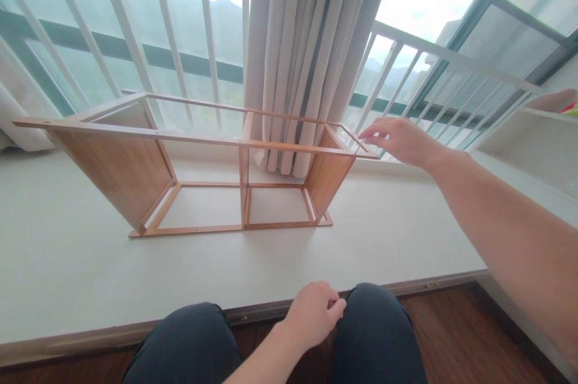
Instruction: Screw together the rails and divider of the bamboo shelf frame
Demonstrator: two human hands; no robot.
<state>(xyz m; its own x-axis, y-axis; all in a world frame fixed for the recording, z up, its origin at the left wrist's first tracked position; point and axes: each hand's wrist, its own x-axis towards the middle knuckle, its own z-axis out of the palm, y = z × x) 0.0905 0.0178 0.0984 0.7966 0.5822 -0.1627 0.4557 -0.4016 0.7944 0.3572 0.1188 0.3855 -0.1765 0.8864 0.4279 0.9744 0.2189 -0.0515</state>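
Shelving of light wood, a wooden frame [198,179], is seen lying on its side on the pale sill platform [67,263], before the curtain [307,53]. The left hand [313,312] is curled closed between the knees, well apart from it. The right hand [400,140], fingers [368,134] loosely spread, is stretched to the frame's upper right corner, touching or just beside it.

The wooden frame [203,179] hides the low part of the curtain [311,59] behind it. Near the frame's right end, the fingertips of the right hand [400,140] are blurred; contact cannot be told. The left hand [313,312] hides its own palm.
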